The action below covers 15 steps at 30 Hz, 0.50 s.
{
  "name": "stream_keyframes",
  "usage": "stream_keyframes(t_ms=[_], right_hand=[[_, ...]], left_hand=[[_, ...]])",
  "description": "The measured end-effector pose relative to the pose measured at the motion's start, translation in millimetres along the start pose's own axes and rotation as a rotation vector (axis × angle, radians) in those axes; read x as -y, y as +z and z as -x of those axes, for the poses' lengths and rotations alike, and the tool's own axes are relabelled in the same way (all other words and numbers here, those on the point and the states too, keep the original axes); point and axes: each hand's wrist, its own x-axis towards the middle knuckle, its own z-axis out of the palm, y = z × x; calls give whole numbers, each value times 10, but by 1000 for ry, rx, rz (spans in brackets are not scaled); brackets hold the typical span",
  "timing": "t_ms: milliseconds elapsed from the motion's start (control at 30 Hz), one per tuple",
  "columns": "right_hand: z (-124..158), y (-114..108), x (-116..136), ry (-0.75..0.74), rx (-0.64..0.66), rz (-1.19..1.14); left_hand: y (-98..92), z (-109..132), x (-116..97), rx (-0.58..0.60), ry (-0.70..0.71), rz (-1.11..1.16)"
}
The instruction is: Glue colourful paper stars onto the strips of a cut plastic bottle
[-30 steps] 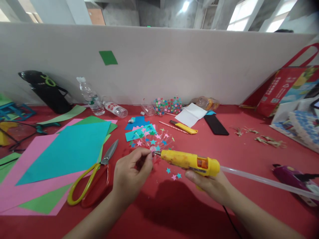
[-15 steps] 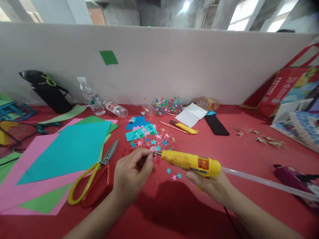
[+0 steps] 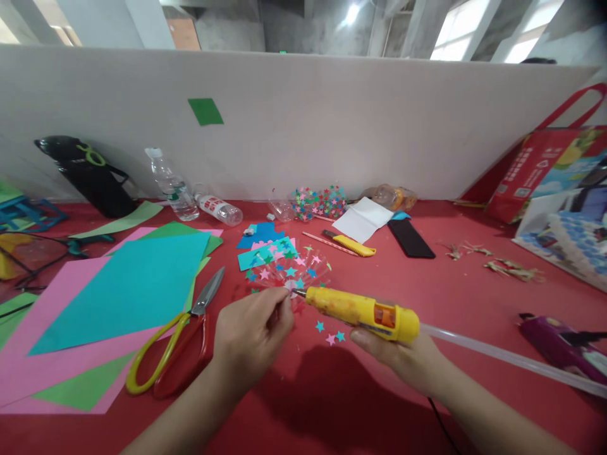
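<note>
My right hand (image 3: 403, 360) is wrapped round a yellow hot glue gun (image 3: 360, 311), its metal nozzle pointing left. A long clear glue stick (image 3: 493, 357) juts from the gun's back end. Close to the nozzle tip, my left hand (image 3: 256, 332) pinches with thumb and forefinger; what lies between the fingertips is too small to make out. Just beyond both hands, a clear plastic piece with splayed strips (image 3: 310, 273) carries pink, blue and green stars; my left hand partly covers it. Several loose paper stars (image 3: 331, 338) lie on the red table below the nozzle.
Scissors (image 3: 202, 309) lie beside stacked coloured paper (image 3: 123, 284) at left. A yellow cutter (image 3: 353, 244), a black phone (image 3: 410, 239) and a star-covered bottle piece (image 3: 320, 202) are farther back. Plastic bottles (image 3: 173, 189) and a black flask (image 3: 90, 177) stand along the white partition (image 3: 284, 126).
Both hands and the glue gun hold almost the same place. My left fingers are slightly more curled, and the view has shifted a little.
</note>
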Motion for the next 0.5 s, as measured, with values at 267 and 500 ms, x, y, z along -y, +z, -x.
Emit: stream_keyframes(t_ms=[267, 500], right_hand=[[-127, -102, -37, 162, -192, -173], [-491, -303, -352, 309, -270, -164]], left_hand=[[-34, 79, -21, 151, -4, 220], [56, 127, -222, 420, -245, 678]])
